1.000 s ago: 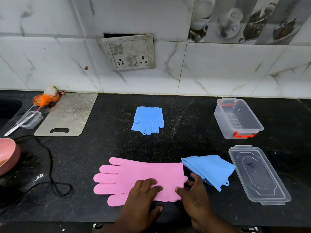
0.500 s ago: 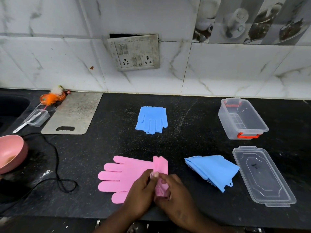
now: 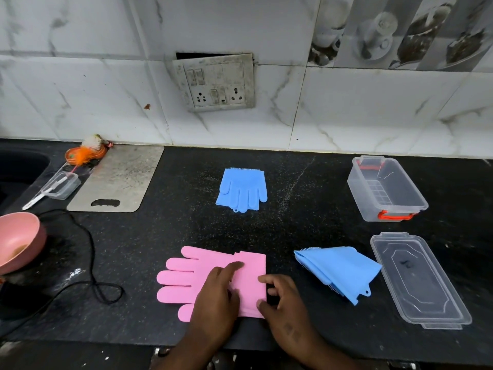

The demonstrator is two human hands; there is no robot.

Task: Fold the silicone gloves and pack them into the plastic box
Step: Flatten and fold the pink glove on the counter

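A second ago the pink glove (image 3: 213,281) lay stretched full length along the lower middle of the frame; now its cuff has been doubled over onto the palm, so it is about half as long and its first fold looks made. The left hand (image 3: 216,303) lies flat and open on the folded part, fingers spread, pressing rather than gripping, and just to its right the right hand (image 3: 282,297) rests loosely open with its fingertips on the folded edge, closed on nothing. I judge the fold is being smoothed before the glove goes to the box. Going left to right across the black stone bench (image 3: 160,236): a pink bowl (image 3: 18,241) at the left edge, a black cord (image 3: 93,263), a grey cutting board (image 3: 117,177) in the upper left, a folded blue glove (image 3: 242,189) at centre, another blue glove (image 3: 338,271) folded at lower right, then the open plastic box (image 3: 386,188) at right, empty, with its lid (image 3: 418,279) lying below it. Behind runs a white marbled tile wall with a loose switch plate (image 3: 216,81).
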